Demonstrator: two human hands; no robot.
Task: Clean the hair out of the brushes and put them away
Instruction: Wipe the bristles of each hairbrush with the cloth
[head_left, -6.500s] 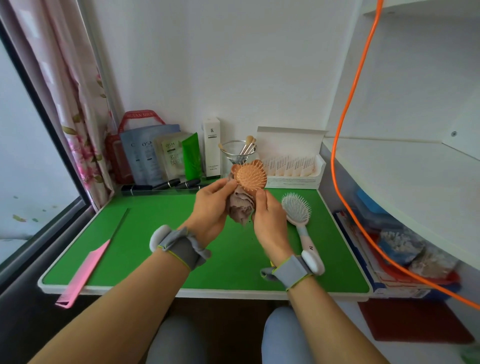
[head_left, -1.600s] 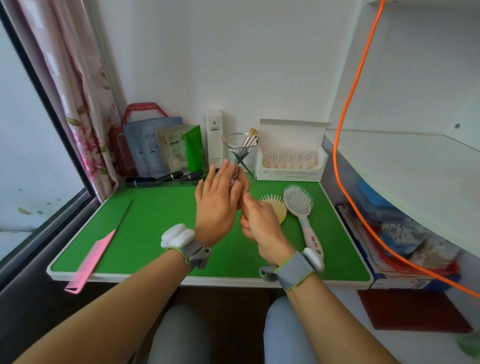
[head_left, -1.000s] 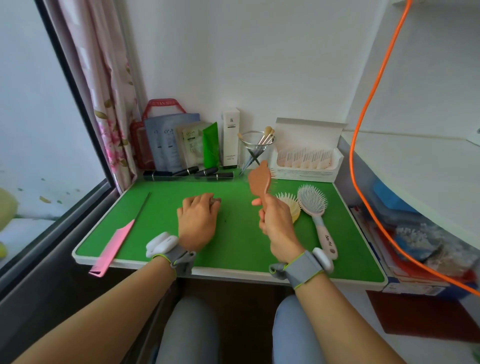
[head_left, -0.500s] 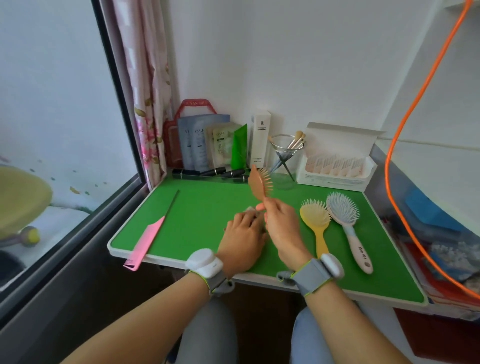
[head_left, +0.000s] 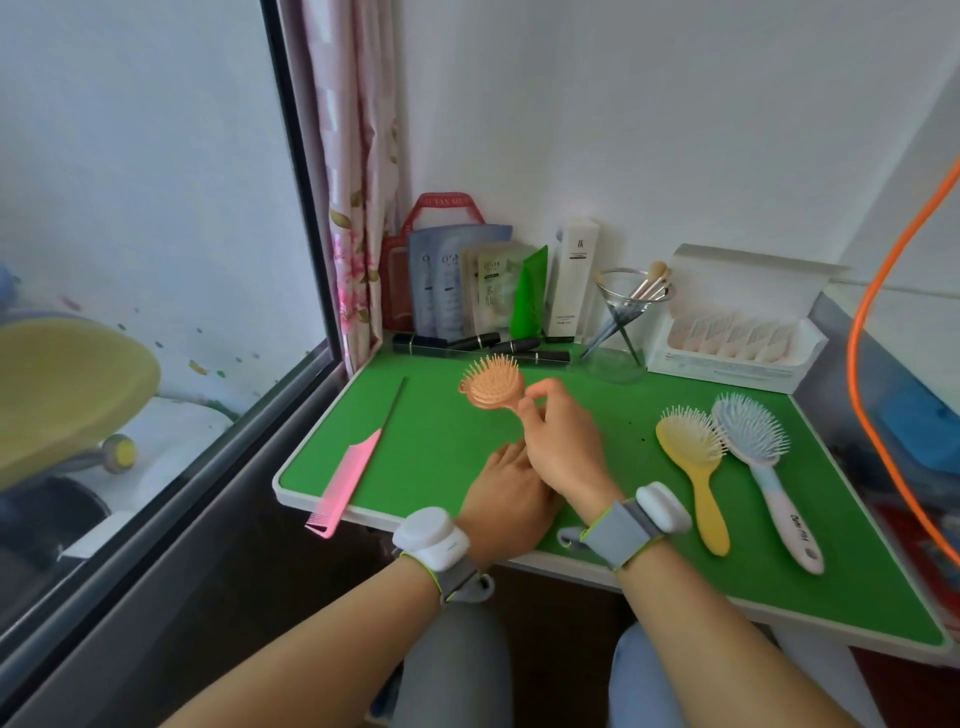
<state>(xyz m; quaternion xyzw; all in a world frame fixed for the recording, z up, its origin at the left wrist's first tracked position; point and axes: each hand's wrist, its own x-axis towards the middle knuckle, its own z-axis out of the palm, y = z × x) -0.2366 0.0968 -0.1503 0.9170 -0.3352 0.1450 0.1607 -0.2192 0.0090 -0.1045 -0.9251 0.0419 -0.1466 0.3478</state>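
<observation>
Above the far left part of the green-topped table (head_left: 415, 441), the right hand (head_left: 561, 441) pinches the small round orange plastic hairbrush (head_left: 493, 389) by its stub handle. The left hand (head_left: 504, 504) rests at the table's front edge (fingers hidden, so I cannot tell its grip). The bristles look hair-free, so the next move is probably putting this brush away.

Your green worktop (head_left: 441, 447) carries a pink tail comb (head_left: 349, 478) at its near left, toothed end hanging past the edge. On the right, a yellow brush (head_left: 693, 457) and a pale blue brush (head_left: 758, 447) lie side by side, bristles up. Along the far edge sit black tubes (head_left: 421, 343), a glass cup (head_left: 615, 364) and an open white box (head_left: 727, 358).
</observation>
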